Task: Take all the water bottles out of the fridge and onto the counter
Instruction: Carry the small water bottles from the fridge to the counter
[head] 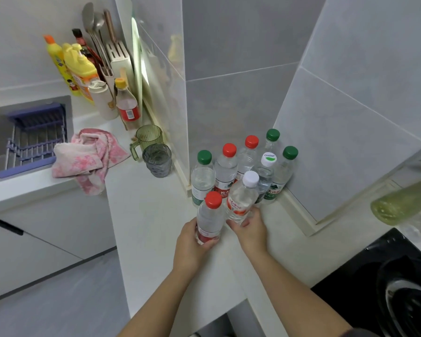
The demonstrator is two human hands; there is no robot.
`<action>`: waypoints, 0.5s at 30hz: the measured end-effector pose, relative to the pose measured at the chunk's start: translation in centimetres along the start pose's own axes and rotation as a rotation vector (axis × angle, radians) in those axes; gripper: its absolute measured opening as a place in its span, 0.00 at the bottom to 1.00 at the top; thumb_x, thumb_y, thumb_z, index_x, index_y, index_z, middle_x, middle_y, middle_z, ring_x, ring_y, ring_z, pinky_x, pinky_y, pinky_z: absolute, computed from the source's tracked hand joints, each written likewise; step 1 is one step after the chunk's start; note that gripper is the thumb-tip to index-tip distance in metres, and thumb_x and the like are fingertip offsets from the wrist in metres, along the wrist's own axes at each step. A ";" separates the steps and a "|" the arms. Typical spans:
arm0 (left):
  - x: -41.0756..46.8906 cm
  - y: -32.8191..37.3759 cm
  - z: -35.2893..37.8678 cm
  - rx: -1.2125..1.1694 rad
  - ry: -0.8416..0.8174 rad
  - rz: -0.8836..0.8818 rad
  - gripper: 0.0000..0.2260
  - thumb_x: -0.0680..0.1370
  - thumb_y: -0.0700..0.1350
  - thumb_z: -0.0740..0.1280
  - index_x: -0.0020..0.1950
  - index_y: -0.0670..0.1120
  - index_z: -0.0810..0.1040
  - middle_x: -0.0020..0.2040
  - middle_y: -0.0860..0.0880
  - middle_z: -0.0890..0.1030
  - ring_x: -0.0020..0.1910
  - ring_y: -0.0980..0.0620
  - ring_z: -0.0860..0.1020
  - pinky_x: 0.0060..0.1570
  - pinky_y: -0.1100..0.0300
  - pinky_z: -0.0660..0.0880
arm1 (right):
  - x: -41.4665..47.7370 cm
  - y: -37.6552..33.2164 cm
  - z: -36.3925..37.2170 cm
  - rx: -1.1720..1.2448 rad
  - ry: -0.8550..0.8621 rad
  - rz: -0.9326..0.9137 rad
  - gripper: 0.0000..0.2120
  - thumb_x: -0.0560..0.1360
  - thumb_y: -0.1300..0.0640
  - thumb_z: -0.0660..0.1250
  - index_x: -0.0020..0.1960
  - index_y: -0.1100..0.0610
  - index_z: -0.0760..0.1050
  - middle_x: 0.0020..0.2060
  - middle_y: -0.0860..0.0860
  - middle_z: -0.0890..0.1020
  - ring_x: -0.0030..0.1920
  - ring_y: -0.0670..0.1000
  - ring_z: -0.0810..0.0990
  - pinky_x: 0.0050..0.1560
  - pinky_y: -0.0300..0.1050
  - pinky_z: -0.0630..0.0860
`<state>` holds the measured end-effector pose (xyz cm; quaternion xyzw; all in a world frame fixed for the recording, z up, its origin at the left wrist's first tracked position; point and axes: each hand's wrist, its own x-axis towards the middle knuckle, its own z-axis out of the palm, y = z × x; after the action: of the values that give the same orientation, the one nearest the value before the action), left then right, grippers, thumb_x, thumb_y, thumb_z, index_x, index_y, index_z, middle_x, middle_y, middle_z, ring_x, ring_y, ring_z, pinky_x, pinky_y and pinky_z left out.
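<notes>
On the white counter (151, 215), several clear water bottles with green, red and white caps stand grouped in the tiled corner (246, 166). My left hand (192, 242) grips a red-capped bottle (210, 215) by its lower body, upright, just in front of the group. My right hand (249, 227) holds a white-capped bottle with a pink label (242, 198) around its base, tilted slightly left, next to the red-capped one. The fridge is not in view.
Two tumblers, green (148, 138) and grey (157, 162), stand left of the bottles. A pink towel (90, 156) lies by the sink with a purple rack (34, 137). Detergent and sauce bottles (83, 71) line the back. A black stove (387, 283) sits right.
</notes>
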<state>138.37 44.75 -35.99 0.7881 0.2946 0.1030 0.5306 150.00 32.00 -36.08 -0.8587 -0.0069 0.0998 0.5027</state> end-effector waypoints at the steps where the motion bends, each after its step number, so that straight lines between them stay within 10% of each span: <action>1: 0.2 0.1 0.2 -0.001 0.008 -0.008 0.23 0.66 0.49 0.80 0.58 0.52 0.75 0.52 0.55 0.79 0.51 0.55 0.79 0.51 0.56 0.77 | 0.3 0.1 0.2 0.019 0.010 0.011 0.28 0.64 0.54 0.81 0.57 0.51 0.70 0.38 0.50 0.80 0.39 0.51 0.80 0.38 0.41 0.73; 15: 3.7 2.4 2.1 0.028 0.050 -0.049 0.17 0.70 0.46 0.77 0.56 0.45 0.78 0.51 0.47 0.81 0.49 0.50 0.79 0.49 0.55 0.76 | 2.0 0.4 2.5 0.045 0.087 -0.070 0.22 0.66 0.58 0.80 0.29 0.55 0.65 0.25 0.49 0.71 0.28 0.50 0.67 0.30 0.33 0.65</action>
<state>143.27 44.59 -35.26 0.7850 0.3285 0.1055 0.5145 151.44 34.18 -37.97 -0.8498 -0.0130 0.0448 0.5250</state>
